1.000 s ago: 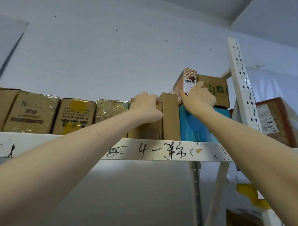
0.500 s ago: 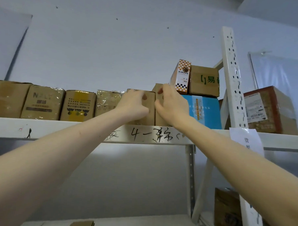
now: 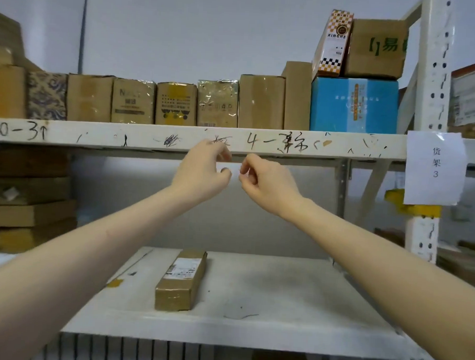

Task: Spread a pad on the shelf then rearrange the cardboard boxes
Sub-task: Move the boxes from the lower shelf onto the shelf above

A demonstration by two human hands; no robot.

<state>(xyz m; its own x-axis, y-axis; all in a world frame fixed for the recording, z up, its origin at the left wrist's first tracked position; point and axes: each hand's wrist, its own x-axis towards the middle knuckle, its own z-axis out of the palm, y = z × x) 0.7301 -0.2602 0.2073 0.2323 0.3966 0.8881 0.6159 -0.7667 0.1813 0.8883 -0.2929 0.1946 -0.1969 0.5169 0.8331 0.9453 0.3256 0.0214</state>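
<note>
Landmark: the beam (image 3: 151,136) of the upper shelf, white and scribbled with marker.
Left hand (image 3: 201,172): just below the beam and in front of it, fingers loosely curled, holding nothing.
Right hand (image 3: 267,181): beside the left, also below the beam, thumb and fingertips drawn near each other with nothing between them.
Cardboard boxes (image 3: 261,102): directly above the beam, upright in a tight row, faces near its front edge. A blue box (image 3: 354,104) closes the row at the right, with two smaller cartons (image 3: 375,47) on top.
Long flat box (image 3: 181,279): well below the beam, lying alone on the lower board (image 3: 294,291).
Pad: the lower board looks pale and scuffed; you cannot tell whether that is a pad or bare board.
Handling, row: expect the boxes to be stiff and fairly light, though the taped faces look slick. Packed side by side, they give you no side grip. Hook your fingers over a top edge, tip one out, then take both sides.
Handling, long flat box: take it at mid-length from above, or by both ends.
</note>
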